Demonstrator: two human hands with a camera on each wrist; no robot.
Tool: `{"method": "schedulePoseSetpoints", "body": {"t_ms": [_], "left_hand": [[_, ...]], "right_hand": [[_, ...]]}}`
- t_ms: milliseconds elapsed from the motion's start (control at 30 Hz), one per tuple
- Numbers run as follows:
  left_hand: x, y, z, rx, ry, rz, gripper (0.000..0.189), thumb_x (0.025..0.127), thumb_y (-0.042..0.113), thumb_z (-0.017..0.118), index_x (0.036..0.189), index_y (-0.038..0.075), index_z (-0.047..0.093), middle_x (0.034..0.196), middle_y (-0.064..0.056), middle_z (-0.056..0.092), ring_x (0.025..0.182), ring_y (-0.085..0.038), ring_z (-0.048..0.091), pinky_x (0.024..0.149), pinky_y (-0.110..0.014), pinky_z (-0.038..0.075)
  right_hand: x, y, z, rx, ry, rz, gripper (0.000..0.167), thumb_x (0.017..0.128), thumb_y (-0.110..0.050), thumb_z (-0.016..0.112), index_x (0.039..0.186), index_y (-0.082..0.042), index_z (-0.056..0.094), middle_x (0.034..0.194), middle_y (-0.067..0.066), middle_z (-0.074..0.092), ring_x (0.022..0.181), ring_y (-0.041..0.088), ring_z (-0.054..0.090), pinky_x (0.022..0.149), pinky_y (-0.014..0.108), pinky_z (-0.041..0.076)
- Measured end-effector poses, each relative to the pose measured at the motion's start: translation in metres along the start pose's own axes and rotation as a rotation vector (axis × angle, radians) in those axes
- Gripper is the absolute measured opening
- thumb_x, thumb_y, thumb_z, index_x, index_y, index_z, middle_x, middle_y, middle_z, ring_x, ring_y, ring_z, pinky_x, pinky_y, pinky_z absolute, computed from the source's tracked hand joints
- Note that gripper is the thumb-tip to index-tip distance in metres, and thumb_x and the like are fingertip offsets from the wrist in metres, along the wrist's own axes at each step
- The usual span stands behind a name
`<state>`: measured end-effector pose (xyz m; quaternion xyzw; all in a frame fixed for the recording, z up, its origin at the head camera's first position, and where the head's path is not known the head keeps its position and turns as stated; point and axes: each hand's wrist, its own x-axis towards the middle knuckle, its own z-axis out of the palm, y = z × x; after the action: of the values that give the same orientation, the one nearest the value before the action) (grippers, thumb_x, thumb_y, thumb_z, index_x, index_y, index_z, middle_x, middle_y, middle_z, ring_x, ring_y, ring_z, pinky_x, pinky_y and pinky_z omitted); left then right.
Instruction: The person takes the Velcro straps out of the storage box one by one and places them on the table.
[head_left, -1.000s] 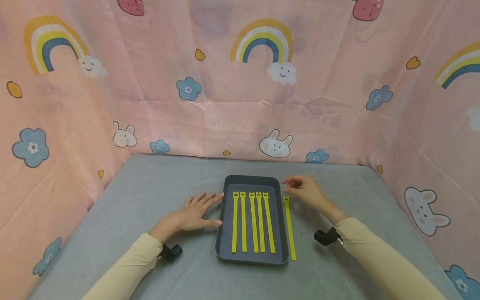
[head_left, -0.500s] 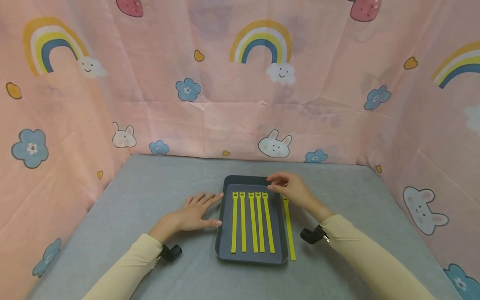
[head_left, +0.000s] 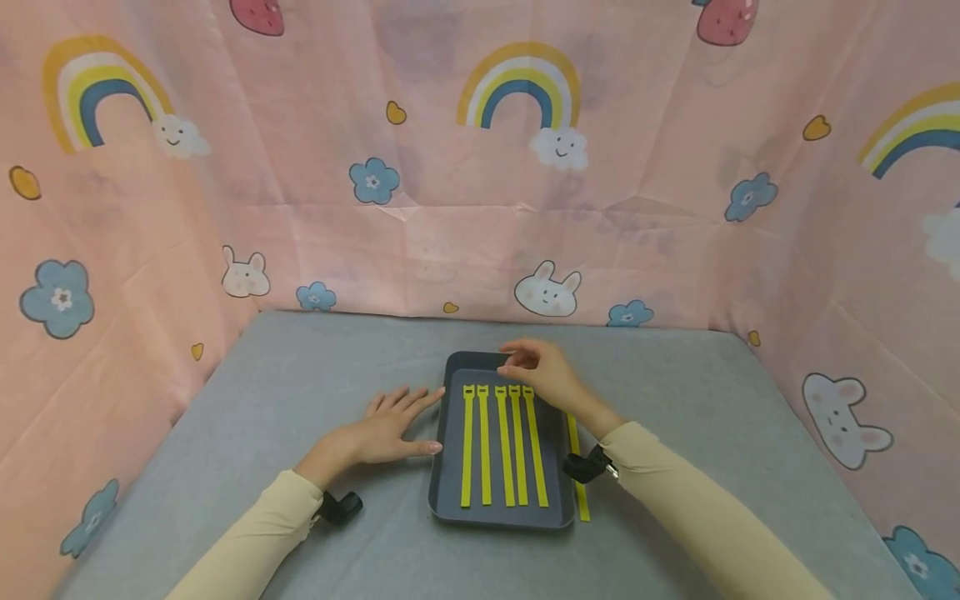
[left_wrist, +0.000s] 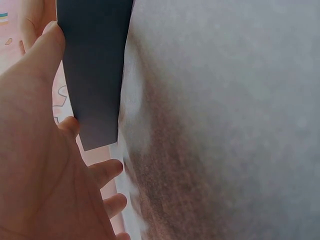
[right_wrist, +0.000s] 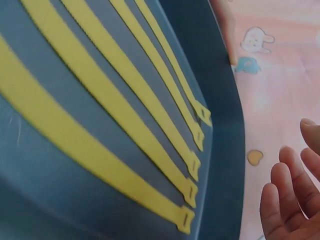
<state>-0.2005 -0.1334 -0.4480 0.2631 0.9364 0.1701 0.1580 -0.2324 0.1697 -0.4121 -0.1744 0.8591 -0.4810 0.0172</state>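
A dark grey tray (head_left: 498, 522) lies on the table, several yellow hook-and-loop cable ties (head_left: 484, 450) side by side inside it. My left hand (head_left: 378, 432) is spread flat by the tray's left side, thumb and index fingertips at its edge; the left wrist view shows those fingertips against the tray wall (left_wrist: 95, 75). Over the tray's far right corner hovers my right hand (head_left: 551, 375), fingers loosely bent and holding nothing. In the right wrist view its fingers (right_wrist: 287, 200) are just beyond the ties' slotted heads. Another yellow tie (head_left: 582, 500) lies outside along the right side, partly hidden by my wrist.
Grey cloth (head_left: 337, 350) covers the table. A pink printed curtain (head_left: 420, 250) encloses the back and both sides. Black wrist cameras (head_left: 341, 507) hang below both sleeves; the right one overlaps the tray's right edge in the head view.
My right hand has moved left, from beside the tray's right edge to above its far right part. My left hand, the tray and the cable ties stay put.
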Motion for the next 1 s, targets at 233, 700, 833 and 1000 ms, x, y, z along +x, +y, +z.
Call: {"method": "schedulePoseSetpoints", "body": {"t_ms": [233,700,833,1000], "left_hand": [[-0.001,0.0,0.0,-0.008,-0.003,-0.01,0.087,0.089,0.072,0.051,0.159,0.04,0.011,0.168,-0.006,0.016,0.156,-0.039,0.006,0.121,-0.067,0.002],[0.001,-0.002,0.002,-0.003,0.011,0.011,0.087,0.089,0.073,0.05,0.159,0.04,0.011,0.168,-0.006,0.016,0.156,-0.039,0.007,0.121,-0.067,0.003],[0.001,-0.003,0.002,-0.001,0.012,0.015,0.087,0.089,0.073,0.05,0.159,0.04,0.011,0.168,-0.006,0.016,0.156,-0.039,0.006,0.121,-0.067,0.003],[0.001,-0.003,0.003,0.001,0.012,0.021,0.086,0.089,0.073,0.05,0.159,0.04,0.011,0.168,-0.006,0.017,0.155,-0.04,0.007,0.12,-0.068,0.003]], "right_hand": [[0.007,-0.002,0.022,0.021,-0.031,-0.047,0.046,0.092,-0.022,0.071,0.133,-0.003,0.061,0.101,0.014,0.07,0.091,0.031,0.066,0.075,0.034,0.054],[0.016,0.007,0.05,-0.1,-0.003,0.002,0.041,0.087,-0.02,0.076,0.124,-0.005,0.067,0.089,0.008,0.071,0.075,0.012,0.062,0.066,0.027,0.05],[0.016,0.008,0.053,-0.108,-0.001,0.014,0.039,0.087,-0.018,0.076,0.123,-0.004,0.068,0.088,0.008,0.071,0.074,0.012,0.061,0.065,0.027,0.049],[0.017,0.012,0.06,-0.129,0.017,0.043,0.039,0.085,-0.02,0.078,0.12,-0.007,0.07,0.084,0.004,0.07,0.07,0.01,0.059,0.065,0.026,0.048]]}}
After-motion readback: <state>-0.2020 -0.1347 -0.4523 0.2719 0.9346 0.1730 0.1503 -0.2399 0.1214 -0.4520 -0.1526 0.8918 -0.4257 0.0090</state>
